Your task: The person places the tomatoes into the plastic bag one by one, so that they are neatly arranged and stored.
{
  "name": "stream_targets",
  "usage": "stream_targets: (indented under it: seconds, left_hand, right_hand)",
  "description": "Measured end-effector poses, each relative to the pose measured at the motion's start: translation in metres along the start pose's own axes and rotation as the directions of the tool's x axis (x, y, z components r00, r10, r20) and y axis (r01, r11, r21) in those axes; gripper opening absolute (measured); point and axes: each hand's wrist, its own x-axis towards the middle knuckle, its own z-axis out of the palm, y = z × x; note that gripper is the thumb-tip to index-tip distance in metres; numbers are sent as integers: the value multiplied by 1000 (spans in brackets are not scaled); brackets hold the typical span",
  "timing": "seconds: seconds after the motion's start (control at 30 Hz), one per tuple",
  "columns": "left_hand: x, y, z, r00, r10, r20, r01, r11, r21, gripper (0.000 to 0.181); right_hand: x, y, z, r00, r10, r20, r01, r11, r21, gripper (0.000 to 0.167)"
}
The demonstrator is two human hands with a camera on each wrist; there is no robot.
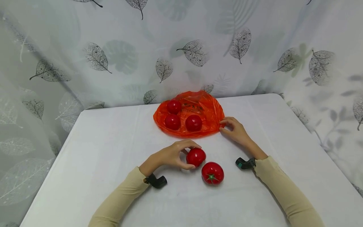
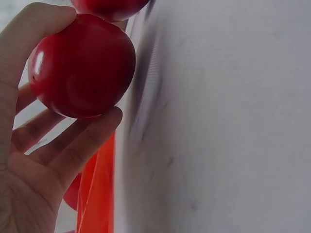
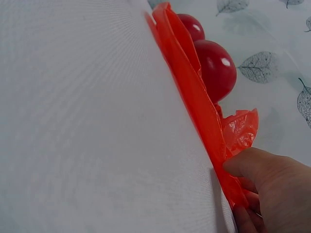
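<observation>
With thumb and fingers curled round its sides, my left hand [image 1: 177,155] grips a red tomato [image 1: 196,157]; the same tomato [image 2: 83,67] fills much of the left wrist view. Just to its right, a second tomato [image 1: 212,173] lies with its green calyx showing. At the back of the table an orange-red plastic bag [image 1: 211,110] is spread open, with three tomatoes [image 1: 193,123] in it. My right hand [image 1: 234,130] pinches the bag's right rim; in the right wrist view its thumb [image 3: 240,162] presses on the plastic edge, and some fingertips are hidden.
Everything rests on a white-covered table [image 1: 113,132]. A leaf-patterned curtain [image 1: 127,72] hangs right behind the table's back edge and along both sides. Each wrist carries a small black camera [image 1: 158,182].
</observation>
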Motion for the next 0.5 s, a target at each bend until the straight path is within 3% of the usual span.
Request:
stream_targets:
  seconds: [0.2,0.5]
  left_hand:
    - [5,1,-8,1000,11,-21,-10,999,45,63]
    - [12,1,-19,992,34,-120,-25,997,74,63]
  right_hand:
    - [1,0,-1,1000,9,-2,-9,1000,-6,31]
    - [0,0,0,1000,22,7,-22,1000,-7,32]
